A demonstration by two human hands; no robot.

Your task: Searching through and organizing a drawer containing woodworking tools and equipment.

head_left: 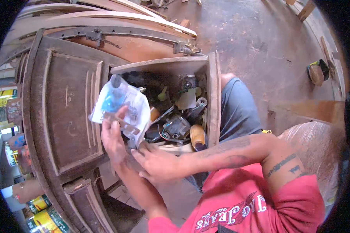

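My left hand gripping a clear bag mid-frame, my right hand below, fingers loosely curled, seemingly empty, cluttered drawer behind

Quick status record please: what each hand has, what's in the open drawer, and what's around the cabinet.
left hand: holds a clear plastic packet with blue contents, lifted over the drawer
right hand: open, fingers at the packet's lower edge, beside the left wrist
drawer: wooden, pulled open, crowded with tools
drawer contents: yellow-handled tool, wired part; rest too tangled to tell
cabinet: dark wood, worn, panelled
left edge: paint cans
floor: bare, dusty
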